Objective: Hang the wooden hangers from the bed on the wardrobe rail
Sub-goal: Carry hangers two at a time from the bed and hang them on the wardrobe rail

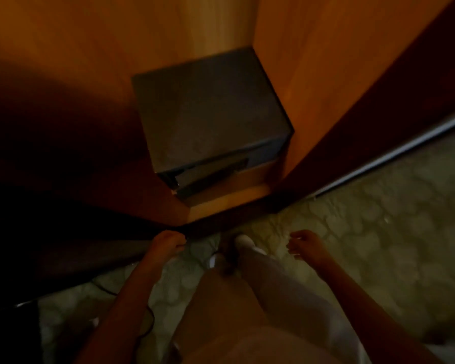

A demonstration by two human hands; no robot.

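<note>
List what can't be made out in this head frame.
- Wooden hangers, bed, wardrobe rail: none in the head view; the camera points down.
- Front of the dark grey box in the orange-brown wooden wardrobe: blurred, dim.
- Left hand, right hand: empty, but motion-blurred.

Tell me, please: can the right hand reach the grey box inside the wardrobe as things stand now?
Probably yes. The right hand is empty and open, and nothing stands between it and the grey box; the wardrobe is open on this side.
</note>
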